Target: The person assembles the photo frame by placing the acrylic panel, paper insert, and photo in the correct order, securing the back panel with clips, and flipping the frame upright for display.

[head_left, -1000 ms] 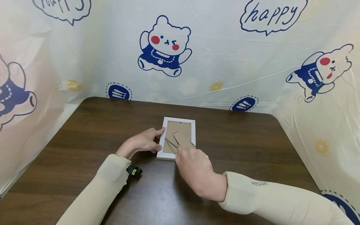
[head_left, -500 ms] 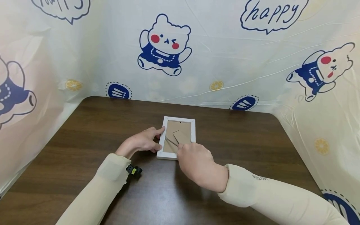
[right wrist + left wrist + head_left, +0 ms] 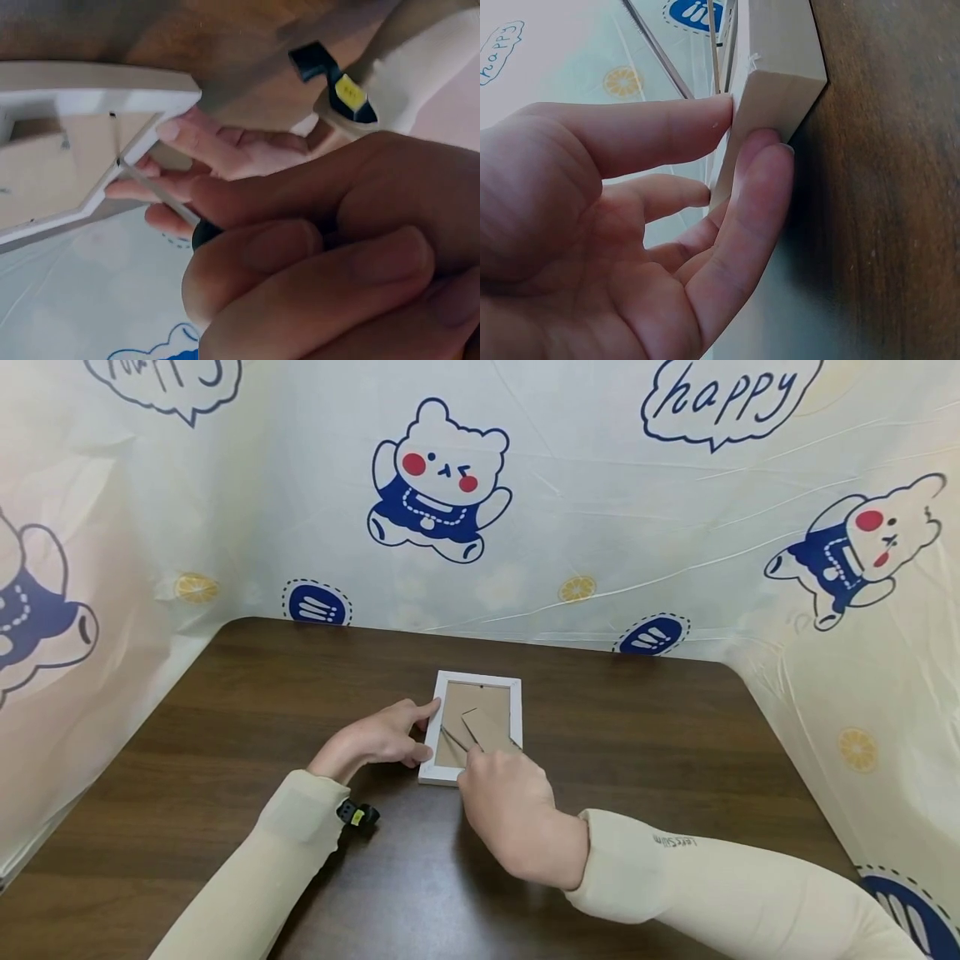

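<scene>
A white picture frame (image 3: 480, 678) lies back side up on the table, its tan backboard (image 3: 463, 695) showing, with a stand flap (image 3: 487, 724) on it. My left hand (image 3: 378, 735) holds the frame's left side, thumb on the rim and fingers against the outer edge. In my right hand (image 3: 510, 814) is a screwdriver (image 3: 161, 191), gripped by its dark handle (image 3: 204, 234), most of which the fingers hide. Its thin metal shaft slants to the frame's left inner edge, the tip at a small dark tab (image 3: 118, 161) there. The right hand covers the frame's lower right corner.
The dark brown wooden table (image 3: 637, 727) runs back to a pale curtain (image 3: 585, 510) printed with bears, which also hangs at both sides. A black wrist mount (image 3: 358, 816) sits on the left forearm.
My right hand shifts a little right, then back left and slightly down, turning at the wrist, with the screwdriver tip staying at the frame's left inner edge. The left hand and frame stay put.
</scene>
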### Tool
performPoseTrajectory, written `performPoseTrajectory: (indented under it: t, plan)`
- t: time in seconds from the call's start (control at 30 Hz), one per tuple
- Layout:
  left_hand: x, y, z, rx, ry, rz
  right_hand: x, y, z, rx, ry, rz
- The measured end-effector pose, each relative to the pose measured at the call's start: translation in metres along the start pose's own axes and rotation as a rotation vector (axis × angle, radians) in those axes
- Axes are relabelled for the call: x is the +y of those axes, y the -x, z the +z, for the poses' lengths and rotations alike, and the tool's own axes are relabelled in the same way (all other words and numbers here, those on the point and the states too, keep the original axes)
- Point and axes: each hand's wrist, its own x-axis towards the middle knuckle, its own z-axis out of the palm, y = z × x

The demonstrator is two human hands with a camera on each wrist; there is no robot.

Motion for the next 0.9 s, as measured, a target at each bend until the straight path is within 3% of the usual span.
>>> performPoseTrajectory:
  t: [0.2, 0.4, 0.5, 0.9]
  plan:
    - [0.001, -0.001, 0.0, -0.003, -0.001, 0.005, 0.017, -0.008, -0.003, -0.033, -0.115, 0.02]
    - [-0.001, -0.001, 0.0, -0.004, -0.016, 0.013, 0.043, -0.03, -0.005, -0.26, -0.264, -0.031]
    - [-0.001, -0.001, 0.0, -0.001, -0.016, 0.008, 0.055, -0.038, -0.004, -0.33, -0.323, -0.043]
    - [0.0, -0.001, 0.001, 0.003, -0.01, -0.002, 0.093, -0.053, 0.009, -0.438, -0.487, -0.169]
